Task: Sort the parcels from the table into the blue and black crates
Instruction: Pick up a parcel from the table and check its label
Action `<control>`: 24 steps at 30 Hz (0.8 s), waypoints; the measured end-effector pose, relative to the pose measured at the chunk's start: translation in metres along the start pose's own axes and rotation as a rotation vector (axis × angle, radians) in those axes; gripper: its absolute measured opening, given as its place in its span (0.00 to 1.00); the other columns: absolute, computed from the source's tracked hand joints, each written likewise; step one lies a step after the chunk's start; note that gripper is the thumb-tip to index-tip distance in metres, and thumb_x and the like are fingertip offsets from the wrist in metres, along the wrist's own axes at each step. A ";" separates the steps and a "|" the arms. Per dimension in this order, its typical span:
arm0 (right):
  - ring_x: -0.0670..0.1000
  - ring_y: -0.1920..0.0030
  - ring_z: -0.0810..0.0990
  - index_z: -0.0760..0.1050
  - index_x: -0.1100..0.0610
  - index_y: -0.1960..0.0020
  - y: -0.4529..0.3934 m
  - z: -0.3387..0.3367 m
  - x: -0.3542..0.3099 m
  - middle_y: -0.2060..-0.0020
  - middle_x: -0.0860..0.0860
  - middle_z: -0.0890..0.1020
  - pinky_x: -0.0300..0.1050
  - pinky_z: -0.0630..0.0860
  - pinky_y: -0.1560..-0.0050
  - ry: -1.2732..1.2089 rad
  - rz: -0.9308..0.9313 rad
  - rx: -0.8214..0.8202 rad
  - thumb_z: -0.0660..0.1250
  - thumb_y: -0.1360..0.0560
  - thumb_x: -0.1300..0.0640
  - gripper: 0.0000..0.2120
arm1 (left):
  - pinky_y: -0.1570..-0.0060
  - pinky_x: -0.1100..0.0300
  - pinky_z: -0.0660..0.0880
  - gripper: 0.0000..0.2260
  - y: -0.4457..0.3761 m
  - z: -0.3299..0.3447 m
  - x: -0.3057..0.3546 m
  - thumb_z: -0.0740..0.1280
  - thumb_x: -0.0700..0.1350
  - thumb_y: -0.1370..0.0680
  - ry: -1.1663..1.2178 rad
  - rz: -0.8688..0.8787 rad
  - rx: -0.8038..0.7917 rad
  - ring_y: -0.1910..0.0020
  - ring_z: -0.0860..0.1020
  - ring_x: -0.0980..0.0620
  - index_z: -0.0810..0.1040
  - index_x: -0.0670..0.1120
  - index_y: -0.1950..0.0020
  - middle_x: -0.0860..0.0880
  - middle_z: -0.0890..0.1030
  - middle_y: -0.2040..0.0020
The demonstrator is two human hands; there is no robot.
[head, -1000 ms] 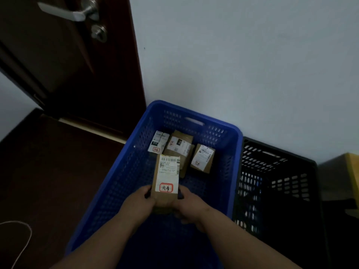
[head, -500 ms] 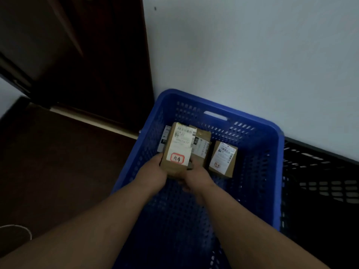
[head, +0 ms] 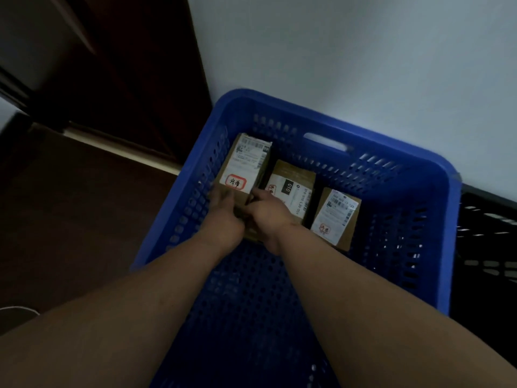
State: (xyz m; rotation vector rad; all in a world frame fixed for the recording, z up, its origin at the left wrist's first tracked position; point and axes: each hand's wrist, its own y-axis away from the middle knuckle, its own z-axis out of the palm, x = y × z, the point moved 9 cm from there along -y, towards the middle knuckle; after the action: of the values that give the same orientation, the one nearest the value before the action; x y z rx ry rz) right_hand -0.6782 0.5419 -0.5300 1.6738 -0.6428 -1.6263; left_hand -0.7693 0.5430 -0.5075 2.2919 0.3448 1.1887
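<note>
I see the parcel [head: 242, 166], a small brown cardboard box with square edges and a matte face, carrying a white shipping label printed with barcodes and a red-outlined stamp of handwritten characters near its lower end. It sits low inside the blue crate [head: 330, 119], at the far left corner, close against the perforated left wall. My left hand [head: 223, 214] grips its near left edge with curled fingers, and my right hand [head: 265, 212] grips the near right edge, thumb wrapped onto the side; both forearms reach down into the crate. Just right of it lies a second cardboard parcel [head: 293, 189] with a white label and a black patch reading 010, partly covered by my right hand. Further right, a third parcel [head: 337, 217] leans slightly, its white label bearing barcodes and a small red stamp. The blue crate is rigid moulded plastic, its walls and floor pierced by rows of small oval holes, with a slot handle in the far wall. The black crate [head: 488, 228] stands touching its right side, latticed plastic too. Behind both rises a smooth pale wall [head: 349, 51]; a dark wooden door [head: 126, 65] lies left.
</note>
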 end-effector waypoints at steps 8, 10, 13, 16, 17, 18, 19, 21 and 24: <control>0.52 0.41 0.74 0.63 0.57 0.25 0.047 -0.036 -0.013 0.34 0.56 0.73 0.40 0.73 0.42 0.588 -0.134 0.023 0.63 0.21 0.59 0.25 | 0.31 0.65 0.53 0.29 0.038 -0.002 0.008 0.62 0.42 0.18 -0.221 -0.002 -0.028 0.23 0.53 0.51 0.53 0.48 0.20 0.51 0.44 0.20; 0.56 0.36 0.72 0.64 0.59 0.26 0.065 -0.045 -0.014 0.33 0.58 0.72 0.46 0.70 0.34 0.731 -0.174 0.020 0.63 0.20 0.58 0.23 | 0.28 0.61 0.52 0.28 0.056 0.001 0.011 0.61 0.46 0.18 -0.285 -0.027 -0.041 0.22 0.50 0.50 0.53 0.48 0.20 0.49 0.44 0.20; 0.58 0.36 0.72 0.65 0.57 0.27 0.100 -0.064 -0.016 0.34 0.58 0.71 0.50 0.71 0.35 0.894 -0.231 0.053 0.62 0.20 0.53 0.23 | 0.25 0.57 0.51 0.27 0.090 0.008 0.020 0.61 0.49 0.18 -0.372 -0.038 -0.052 0.22 0.50 0.49 0.55 0.48 0.21 0.47 0.47 0.20; 0.56 0.38 0.72 0.66 0.55 0.27 0.145 -0.084 -0.020 0.36 0.56 0.71 0.51 0.72 0.36 1.016 -0.295 0.075 0.60 0.19 0.50 0.22 | 0.25 0.57 0.51 0.26 0.129 0.015 0.029 0.59 0.52 0.17 -0.449 -0.041 -0.081 0.22 0.53 0.48 0.57 0.48 0.21 0.46 0.52 0.20; 0.56 0.38 0.72 0.67 0.54 0.28 0.163 -0.091 -0.022 0.36 0.55 0.71 0.51 0.73 0.37 1.057 -0.318 0.088 0.60 0.19 0.49 0.22 | 0.24 0.56 0.52 0.26 0.144 0.017 0.034 0.59 0.53 0.17 -0.480 -0.041 -0.086 0.22 0.53 0.48 0.57 0.49 0.21 0.46 0.53 0.20; 0.56 0.37 0.72 0.67 0.54 0.28 0.181 -0.099 -0.025 0.36 0.54 0.71 0.52 0.73 0.37 1.097 -0.340 0.108 0.59 0.19 0.48 0.21 | 0.24 0.55 0.53 0.26 0.158 0.018 0.040 0.58 0.54 0.18 -0.508 -0.039 -0.085 0.23 0.54 0.47 0.57 0.49 0.21 0.47 0.53 0.20; 0.55 0.37 0.71 0.68 0.54 0.29 0.199 -0.107 -0.028 0.36 0.53 0.71 0.52 0.73 0.38 1.132 -0.355 0.129 0.58 0.19 0.46 0.21 | 0.24 0.54 0.54 0.26 0.172 0.019 0.048 0.58 0.55 0.18 -0.538 -0.032 -0.075 0.23 0.54 0.47 0.57 0.50 0.21 0.47 0.54 0.20; 0.55 0.35 0.70 0.68 0.53 0.29 0.236 -0.122 -0.030 0.34 0.52 0.71 0.52 0.71 0.36 1.204 -0.379 0.172 0.56 0.19 0.43 0.23 | 0.25 0.53 0.56 0.26 0.199 0.020 0.068 0.58 0.56 0.18 -0.603 -0.003 -0.041 0.23 0.54 0.47 0.57 0.51 0.21 0.49 0.54 0.21; 0.55 0.34 0.69 0.67 0.51 0.28 0.291 -0.150 -0.024 0.32 0.52 0.70 0.52 0.68 0.34 1.276 -0.381 0.257 0.54 0.20 0.38 0.26 | 0.26 0.53 0.57 0.27 0.237 0.028 0.105 0.57 0.58 0.18 -0.728 0.084 -0.016 0.23 0.54 0.47 0.57 0.53 0.21 0.50 0.55 0.21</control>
State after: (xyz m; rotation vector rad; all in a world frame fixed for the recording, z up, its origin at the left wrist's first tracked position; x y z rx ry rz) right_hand -0.4966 0.3994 -0.2970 2.6374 0.1480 -0.3850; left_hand -0.6893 0.3846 -0.3159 2.5506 -0.0364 0.3238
